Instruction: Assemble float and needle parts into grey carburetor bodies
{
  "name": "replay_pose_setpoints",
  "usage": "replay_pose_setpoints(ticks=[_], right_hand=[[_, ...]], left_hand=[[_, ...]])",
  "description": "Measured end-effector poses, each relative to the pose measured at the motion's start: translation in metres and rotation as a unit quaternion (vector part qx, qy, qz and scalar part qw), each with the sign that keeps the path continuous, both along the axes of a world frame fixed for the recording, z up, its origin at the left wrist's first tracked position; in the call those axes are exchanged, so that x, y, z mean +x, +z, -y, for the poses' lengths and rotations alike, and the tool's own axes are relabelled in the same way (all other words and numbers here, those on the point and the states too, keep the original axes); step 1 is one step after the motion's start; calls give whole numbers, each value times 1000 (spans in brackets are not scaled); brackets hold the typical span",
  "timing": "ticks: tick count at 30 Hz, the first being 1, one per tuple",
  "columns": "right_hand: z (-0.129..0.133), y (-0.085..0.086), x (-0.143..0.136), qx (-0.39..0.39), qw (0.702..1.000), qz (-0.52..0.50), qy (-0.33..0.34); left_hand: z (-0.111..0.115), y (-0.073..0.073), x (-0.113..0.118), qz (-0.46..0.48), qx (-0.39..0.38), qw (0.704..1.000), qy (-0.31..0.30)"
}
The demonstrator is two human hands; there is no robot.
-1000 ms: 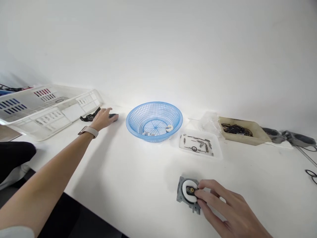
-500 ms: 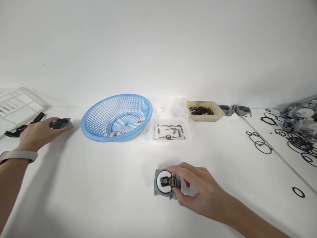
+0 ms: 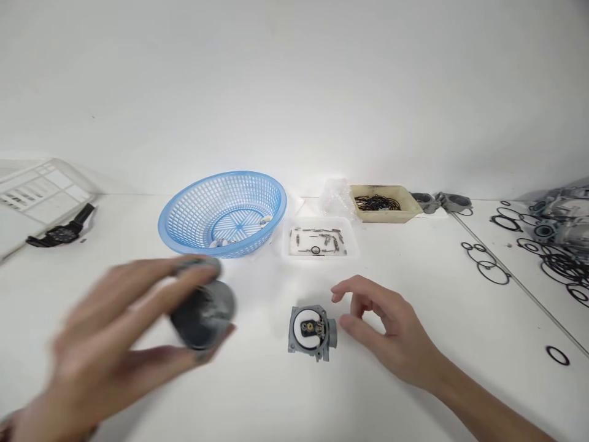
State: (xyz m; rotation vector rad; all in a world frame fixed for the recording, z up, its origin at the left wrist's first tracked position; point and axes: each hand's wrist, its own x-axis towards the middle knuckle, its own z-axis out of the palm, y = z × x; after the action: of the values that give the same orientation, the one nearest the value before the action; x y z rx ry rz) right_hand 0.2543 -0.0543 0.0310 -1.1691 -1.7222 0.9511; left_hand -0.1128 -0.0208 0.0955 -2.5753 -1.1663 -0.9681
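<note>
A grey metal cup-shaped part (image 3: 205,310) is gripped by my left hand (image 3: 124,325), above the table at the left, both blurred by motion. Its dark hollow side shows. On the white table (image 3: 257,393) rests a grey metal housing (image 3: 326,334), with a white round insert, a black ring around it and a small brass piece at its middle. My right hand (image 3: 391,325) is just right of the housing, not touching it, its fingers curved and apart with nothing between them.
Behind are a blue basket (image 3: 168,230), a white tray (image 3: 352,245) of small metal pieces and a yellowish box (image 3: 407,212) of black rings. A black watch (image 3: 62,234) lies far left. Black rings (image 3: 492,273) and metal parts (image 3: 570,215) are at right.
My left hand has come from the far left toward the middle, nearer the camera, with the grey part in it. My right hand has let go of the housing and moved slightly right.
</note>
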Motion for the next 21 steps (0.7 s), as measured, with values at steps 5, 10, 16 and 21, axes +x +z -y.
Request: replay_pose_setpoints(ticks=[5, 10, 16, 21], right_hand=[[-12, 10, 3, -146, 982, -112, 32], [-17, 12, 5, -219, 918, -285, 166], [-15, 2, 9, -284, 824, -418, 256], [-28, -2, 11, -247, 894, -356, 111]], left_hand=[[-5, -20, 88, -36, -41, 992, -113], [-10, -15, 142, -15, -32, 981, -189], [-12, -19, 169, 30, -57, 979, -193], [-14, -27, 150, -17, -188, 970, -151]])
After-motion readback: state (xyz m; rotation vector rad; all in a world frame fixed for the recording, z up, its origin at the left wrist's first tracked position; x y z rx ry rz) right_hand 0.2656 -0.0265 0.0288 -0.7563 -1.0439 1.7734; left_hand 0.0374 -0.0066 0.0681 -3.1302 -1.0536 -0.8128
